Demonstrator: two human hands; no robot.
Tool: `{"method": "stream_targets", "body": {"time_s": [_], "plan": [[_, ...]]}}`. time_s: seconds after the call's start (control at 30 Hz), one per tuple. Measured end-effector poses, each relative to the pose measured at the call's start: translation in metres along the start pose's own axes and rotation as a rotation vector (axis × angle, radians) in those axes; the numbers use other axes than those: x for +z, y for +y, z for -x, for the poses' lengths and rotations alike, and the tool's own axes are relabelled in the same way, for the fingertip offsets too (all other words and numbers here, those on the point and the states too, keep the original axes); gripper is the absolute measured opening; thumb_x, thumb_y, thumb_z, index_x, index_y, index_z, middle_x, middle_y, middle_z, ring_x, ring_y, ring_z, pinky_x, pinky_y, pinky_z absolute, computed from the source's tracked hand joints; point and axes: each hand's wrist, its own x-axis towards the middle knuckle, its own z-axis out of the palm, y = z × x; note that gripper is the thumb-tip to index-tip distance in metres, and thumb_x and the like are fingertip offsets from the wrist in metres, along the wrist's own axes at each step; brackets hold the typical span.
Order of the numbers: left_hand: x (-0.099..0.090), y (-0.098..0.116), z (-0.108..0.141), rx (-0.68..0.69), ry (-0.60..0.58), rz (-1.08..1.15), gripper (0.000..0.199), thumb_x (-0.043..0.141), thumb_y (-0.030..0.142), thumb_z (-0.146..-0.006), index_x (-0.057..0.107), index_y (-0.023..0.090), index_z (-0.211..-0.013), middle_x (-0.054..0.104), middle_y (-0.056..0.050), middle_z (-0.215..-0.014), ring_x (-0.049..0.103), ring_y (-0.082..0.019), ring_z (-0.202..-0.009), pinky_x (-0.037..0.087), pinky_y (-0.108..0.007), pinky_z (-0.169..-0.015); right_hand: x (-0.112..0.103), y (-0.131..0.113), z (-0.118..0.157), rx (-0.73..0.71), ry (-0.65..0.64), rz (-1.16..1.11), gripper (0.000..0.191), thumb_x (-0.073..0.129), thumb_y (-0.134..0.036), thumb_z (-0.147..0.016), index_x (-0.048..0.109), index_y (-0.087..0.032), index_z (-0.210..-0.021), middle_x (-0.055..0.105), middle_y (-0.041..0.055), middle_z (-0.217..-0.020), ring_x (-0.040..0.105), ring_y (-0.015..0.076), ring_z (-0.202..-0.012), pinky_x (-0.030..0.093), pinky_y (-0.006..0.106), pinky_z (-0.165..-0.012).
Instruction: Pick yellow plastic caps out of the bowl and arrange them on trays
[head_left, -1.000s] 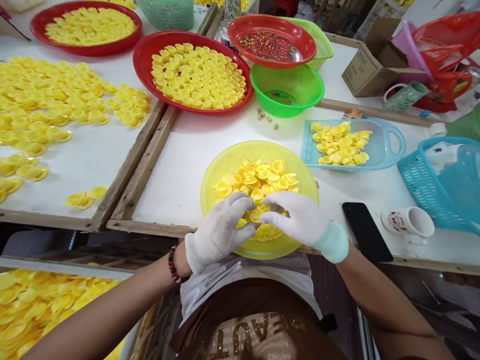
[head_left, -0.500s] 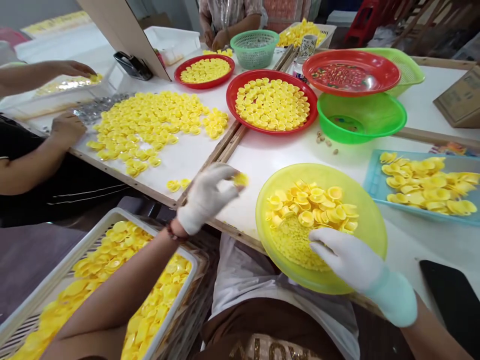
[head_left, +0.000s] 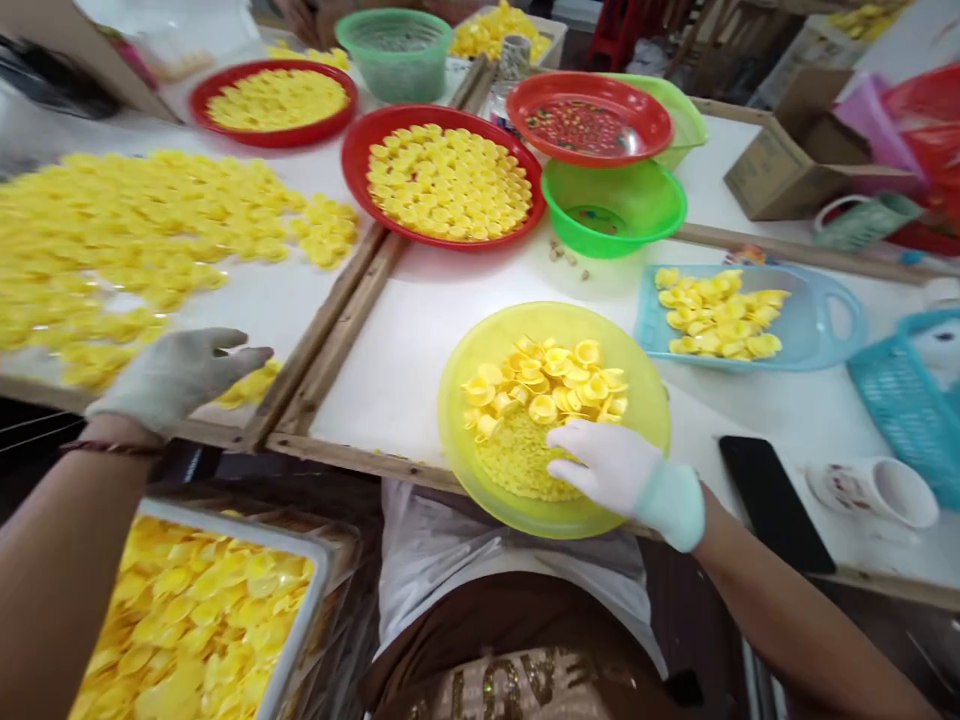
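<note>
The left hand (head_left: 176, 375), fingers parted and seemingly empty, is beside yellow cups (head_left: 253, 386) near the front right corner of the left bench (head_left: 262, 300). The right hand (head_left: 611, 465), its grip unclear, curls over the yellow basin (head_left: 645, 375), which overhangs the front edge of the right bench (head_left: 382, 390), presumably for easy reach.

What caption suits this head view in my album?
Gloved left hand near loose yellow pieces, right hand over a yellow dish.

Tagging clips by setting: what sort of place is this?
Likely a hand-assembly workshop: a red tray of small yellow pieces sits on a wood-framed worktable, a crate below holds more, and the left hand and right hand are gloved.
</note>
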Motion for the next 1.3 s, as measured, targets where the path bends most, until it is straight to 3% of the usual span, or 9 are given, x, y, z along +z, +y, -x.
{"method": "stream_targets", "body": {"time_s": [0.1,0.17,0.3,0.43,0.53,0.77,0.93,1.17,1.3], "plan": [[0.012,0.066,0.007,0.045,0.049,0.002,0.047,0.052,0.054,-0.082,0.073,0.015,-0.1,0.072,-0.007,-0.093,0.068,-0.032,-0.102,0.049,-0.045,-0.085,0.004,-0.005,-0.01,-0.006,-0.052,0.048,0.035,0.056,-0.05,-0.093,0.063,-0.019,-0.108,0.069,0.0098,-0.103,0.067,0.0255,-0.092,0.044,0.032,-0.075],[0.024,0.127,0.017,0.259,0.006,0.113,0.038,0.051,0.045,-0.09,0.07,0.016,-0.107,0.07,-0.007,-0.106,0.067,-0.027,-0.1,0.05,-0.041,-0.088,0.006,-0.01,-0.017,-0.04,-0.094,0.035,0.039,0.057,-0.053,-0.089,0.062,-0.019,-0.108,0.07,0.0097,-0.102,0.067,0.0254,-0.089,0.044,0.032,-0.072],[0.068,0.237,0.03,0.685,-0.284,0.049,0.019,0.056,0.028,-0.09,0.071,0.018,-0.097,0.069,-0.01,-0.099,0.066,-0.024,-0.087,0.051,-0.039,-0.081,0.005,-0.014,-0.024,-0.11,-0.145,-0.03,0.032,0.054,-0.046,-0.089,0.062,-0.02,-0.106,0.072,0.0083,-0.103,0.067,0.0242,-0.089,0.044,0.031,-0.069],[0.113,0.287,0.028,0.808,-0.368,-0.142,0.008,0.065,0.019,-0.077,0.069,0.017,-0.083,0.064,-0.014,-0.089,0.064,-0.032,-0.084,0.048,-0.045,-0.078,0.006,-0.007,-0.027,-0.19,-0.174,-0.045,0.027,0.056,-0.031,-0.086,0.066,-0.02,-0.109,0.074,0.0075,-0.106,0.067,0.0231,-0.091,0.044,0.029,-0.068],[0.125,0.289,0.025,0.829,-0.382,-0.087,0.011,0.065,0.019,-0.076,0.068,0.018,-0.086,0.065,-0.014,-0.094,0.064,-0.034,-0.085,0.048,-0.047,-0.078,0.008,0.003,-0.027,-0.208,-0.121,-0.054,0.024,0.055,-0.026,-0.087,0.069,-0.02,-0.105,0.075,0.0061,-0.101,0.067,0.0219,-0.089,0.043,0.029,-0.068],[0.101,0.255,0.049,0.562,-0.367,0.161,0.026,0.056,0.024,-0.082,0.059,0.019,-0.107,0.071,-0.008,-0.101,0.068,-0.027,-0.09,0.053,-0.038,-0.081,0.005,0.022,-0.003,-0.189,0.194,-0.272,0.016,0.055,-0.021,-0.091,0.068,-0.019,-0.1,0.072,0.0052,-0.099,0.063,0.0195,-0.088,0.044,0.03,-0.077],[0.101,0.257,0.059,0.463,-0.437,0.25,0.025,0.054,0.019,-0.079,0.059,0.018,-0.103,0.071,-0.008,-0.1,0.069,-0.025,-0.091,0.054,-0.039,-0.085,-0.007,0.018,0.003,-0.257,0.435,-0.408,0.015,0.052,-0.018,-0.094,0.065,-0.02,-0.101,0.069,0.0037,-0.099,0.061,0.0179,-0.093,0.046,0.031,-0.087],[0.101,0.263,0.064,0.475,-0.458,0.261,0.024,0.051,0.014,-0.076,0.06,0.018,-0.098,0.071,-0.009,-0.098,0.068,-0.027,-0.094,0.054,-0.041,-0.087,0.0,0.003,-0.011,-0.264,0.47,-0.348,0.015,0.049,-0.019,-0.099,0.061,-0.02,-0.107,0.065,0.0064,-0.103,0.059,0.0201,-0.099,0.048,0.035,-0.091],[0.102,0.258,0.07,0.497,-0.433,0.325,0.029,0.051,0.013,-0.075,0.06,0.018,-0.102,0.071,-0.01,-0.103,0.068,-0.026,-0.097,0.055,-0.041,-0.09,0.003,0.006,-0.006,-0.299,0.541,-0.444,0.018,0.05,-0.014,-0.097,0.062,-0.019,-0.109,0.068,0.0064,-0.107,0.061,0.0194,-0.104,0.048,0.034,-0.096]]}}
